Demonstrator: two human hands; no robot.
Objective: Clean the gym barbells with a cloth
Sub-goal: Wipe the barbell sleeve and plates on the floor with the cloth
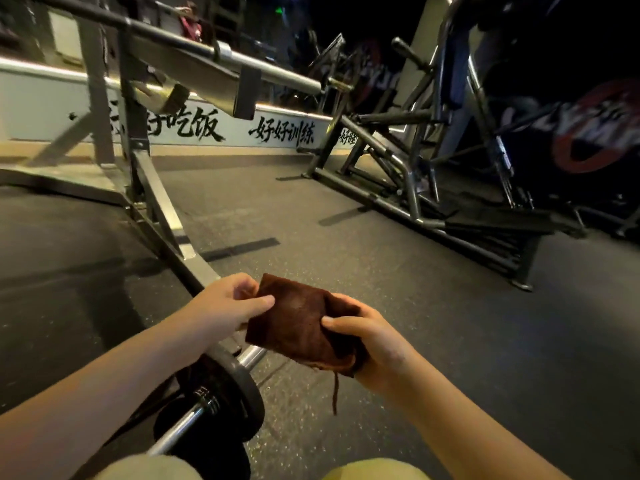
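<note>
- Pinching the upper corner of the folded brown cloth [301, 323] with the left hand [225, 303], thumb on top; grip narrow and closed on fabric.
- Clasping the opposite edge in the right hand [367, 337], thumb across the top and fingers curled beneath; grip likewise closed on fabric.
- Holding the cloth in the air just above the low barbell [251, 356], over the stretch of shaft beyond its weight plate [239, 386], apparently clear of the metal.
- Judging the step in hand as readying the cloth before wiping.
- To do it well: fold to a flat pad with a clean face outward, and tuck in the dangling thread [335, 393] to avoid snagging on the collar.
- Then wrap the pad round the low barbell and run along its length, turning to a fresh face once soiled.
- Worth steadying the low barbell against rolling while wiping.
- Counting: one cloth; two hands, both on it; two barbells, namely the low barbell and a racked barbell [270, 69] well above and beyond it.
- Counting also one plate plainly seen on the low barbell; possibly more dark ones behind it, too dim to tell.
</note>
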